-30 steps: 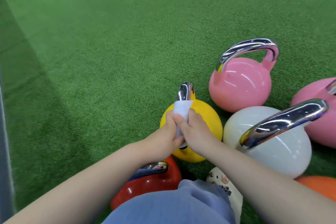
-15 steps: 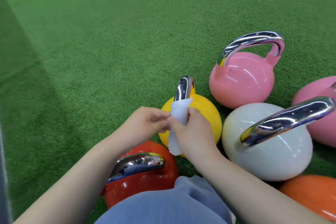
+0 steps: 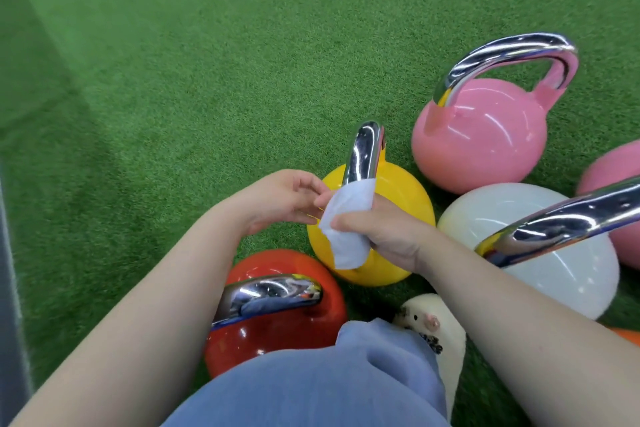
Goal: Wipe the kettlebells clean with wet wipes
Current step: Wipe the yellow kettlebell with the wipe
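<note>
Item: wet wipe (image 3: 348, 222), white, draped over our right hand (image 3: 379, 230), whose curled fingers clasp it around the chrome handle (image 3: 363, 152) of the yellow kettlebell (image 3: 403, 215). Our left hand (image 3: 277, 199) sits just beside that grasp, fingers loose, fingertips touching the wipe's edge.

Glossy yellow kettlebell (image 3: 398, 204), mirror-chrome handle (image 3: 363, 152), matt white wipe (image 3: 346, 218), rough turf (image 3: 207, 62).
</note>
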Demonstrator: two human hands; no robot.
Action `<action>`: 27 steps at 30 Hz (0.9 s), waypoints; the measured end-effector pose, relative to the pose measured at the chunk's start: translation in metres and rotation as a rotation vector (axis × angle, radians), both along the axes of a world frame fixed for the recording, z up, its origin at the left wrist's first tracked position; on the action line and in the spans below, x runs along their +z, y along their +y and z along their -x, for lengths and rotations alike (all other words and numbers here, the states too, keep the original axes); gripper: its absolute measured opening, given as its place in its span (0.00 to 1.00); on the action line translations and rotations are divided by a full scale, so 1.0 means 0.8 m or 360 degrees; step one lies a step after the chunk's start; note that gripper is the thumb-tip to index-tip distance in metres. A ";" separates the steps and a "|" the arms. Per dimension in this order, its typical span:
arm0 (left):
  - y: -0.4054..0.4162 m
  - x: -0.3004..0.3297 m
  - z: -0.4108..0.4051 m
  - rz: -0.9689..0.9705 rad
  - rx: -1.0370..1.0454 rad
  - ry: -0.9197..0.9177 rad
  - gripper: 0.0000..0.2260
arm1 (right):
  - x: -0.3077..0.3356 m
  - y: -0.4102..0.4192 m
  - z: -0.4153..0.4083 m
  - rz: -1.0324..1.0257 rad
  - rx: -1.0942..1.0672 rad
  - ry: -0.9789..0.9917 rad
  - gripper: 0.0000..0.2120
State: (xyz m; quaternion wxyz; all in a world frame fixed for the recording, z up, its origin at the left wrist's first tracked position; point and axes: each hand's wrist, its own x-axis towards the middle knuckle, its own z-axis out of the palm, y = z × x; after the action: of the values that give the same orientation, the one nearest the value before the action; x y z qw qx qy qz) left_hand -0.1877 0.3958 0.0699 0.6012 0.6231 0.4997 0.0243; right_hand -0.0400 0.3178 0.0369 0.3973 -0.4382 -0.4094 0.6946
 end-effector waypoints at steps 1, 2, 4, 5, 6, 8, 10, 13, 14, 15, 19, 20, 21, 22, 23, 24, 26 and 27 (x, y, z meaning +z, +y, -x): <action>-0.001 -0.002 -0.002 0.0002 -0.0068 0.0049 0.09 | -0.001 0.000 0.001 -0.0016 0.0022 0.0008 0.18; -0.002 -0.002 -0.004 -0.0011 -0.0101 0.0086 0.09 | -0.002 0.000 0.001 -0.0022 0.0034 0.0037 0.22; -0.002 -0.001 -0.006 -0.0101 -0.0091 0.0148 0.07 | -0.004 0.002 0.000 -0.0006 0.0052 0.0107 0.29; -0.002 0.000 -0.005 -0.0147 -0.0072 0.0177 0.07 | -0.004 0.004 -0.002 0.0010 0.0088 0.0144 0.31; -0.001 0.000 -0.004 -0.0183 -0.0047 0.0207 0.08 | -0.004 0.005 -0.006 0.0018 0.0164 0.0169 0.31; 0.001 0.000 -0.003 -0.0229 0.0016 0.0257 0.10 | 0.001 0.007 -0.011 0.0037 0.0311 0.0139 0.23; 0.002 0.000 -0.003 -0.0218 0.0035 0.0260 0.08 | 0.005 0.006 -0.010 0.0009 0.0293 0.0068 0.12; 0.003 -0.004 -0.002 -0.0186 -0.0036 0.0252 0.08 | 0.002 -0.002 -0.002 -0.0073 0.0097 0.0014 0.05; 0.002 -0.004 -0.002 -0.0170 -0.0067 0.0237 0.08 | -0.001 -0.007 0.002 -0.0088 0.0004 -0.0057 0.07; 0.001 -0.005 -0.002 -0.0149 -0.0108 0.0223 0.08 | -0.005 -0.013 0.007 -0.0110 -0.0133 -0.0172 0.09; -0.006 -0.004 -0.003 -0.0030 -0.0378 0.0222 0.05 | -0.038 -0.039 0.036 -0.0383 -0.0652 -0.0604 0.17; -0.007 -0.005 -0.002 -0.0015 -0.0422 0.0241 0.04 | -0.046 -0.042 0.041 -0.0408 -0.0764 -0.0576 0.18; -0.008 -0.006 -0.001 -0.0006 -0.0452 0.0267 0.04 | -0.053 -0.045 0.044 -0.0424 -0.0854 -0.0552 0.18; -0.008 -0.007 -0.001 -0.0007 -0.0469 0.0293 0.04 | -0.059 -0.045 0.046 -0.0441 -0.0914 -0.0555 0.18; -0.008 -0.009 -0.001 -0.0014 -0.0476 0.0313 0.05 | -0.064 -0.045 0.047 -0.0448 -0.0937 -0.0602 0.17; -0.007 -0.010 -0.001 -0.0018 -0.0484 0.0327 0.05 | -0.067 -0.045 0.047 -0.0457 -0.0946 -0.0648 0.15; -0.007 -0.012 -0.001 0.0001 -0.0538 0.0353 0.06 | -0.074 -0.046 0.042 -0.0563 -0.0956 -0.0905 0.08; -0.008 -0.013 -0.001 0.0026 -0.0588 0.0361 0.05 | -0.079 -0.045 0.037 -0.0691 -0.0956 -0.1179 0.09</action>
State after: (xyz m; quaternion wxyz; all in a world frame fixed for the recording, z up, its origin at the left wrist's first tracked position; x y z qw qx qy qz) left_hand -0.1866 0.3893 0.0593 0.5404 0.6979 0.4418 -0.1607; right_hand -0.0697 0.2815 -0.0266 0.4892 -0.6602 -0.5134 0.2475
